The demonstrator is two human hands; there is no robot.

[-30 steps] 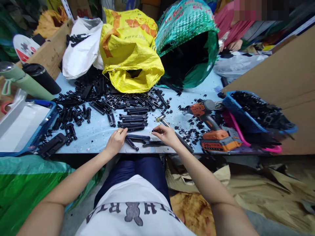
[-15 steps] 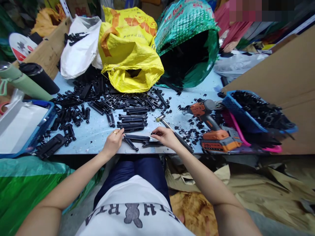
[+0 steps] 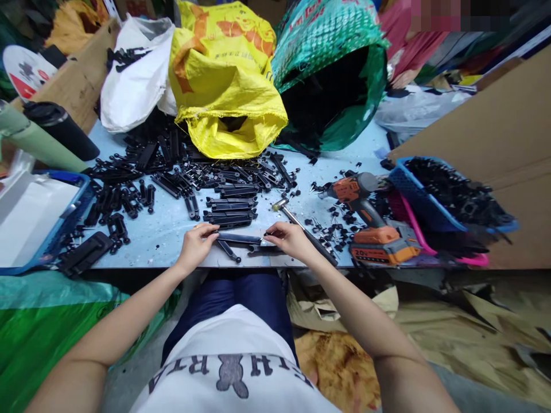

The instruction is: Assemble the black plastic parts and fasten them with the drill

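A long black plastic part [image 3: 239, 238] lies level near the table's front edge, between my two hands. My left hand [image 3: 197, 244] pinches its left end. The fingers of my right hand [image 3: 287, 238] are closed at its right end, beside a small shiny spot. Under the part, a short black arm [image 3: 228, 252] slants down to the right. Several similar black parts [image 3: 230, 218] are stacked in rows just beyond. A hammer [image 3: 303, 229] lies to the right of my right hand.
An orange and black cordless drill [image 3: 369, 229] lies at the right, among small screws. Blue baskets [image 3: 424, 207] stand at both sides. Yellow [image 3: 228, 74], white [image 3: 133, 92] and green sacks [image 3: 370, 97] line the back. A person's hand [image 3: 404, 78] shows at the back right.
The view has shifted slightly. My left hand has turned a little, its fingers now lying flatter against the part's left end. My right hand has barely moved.
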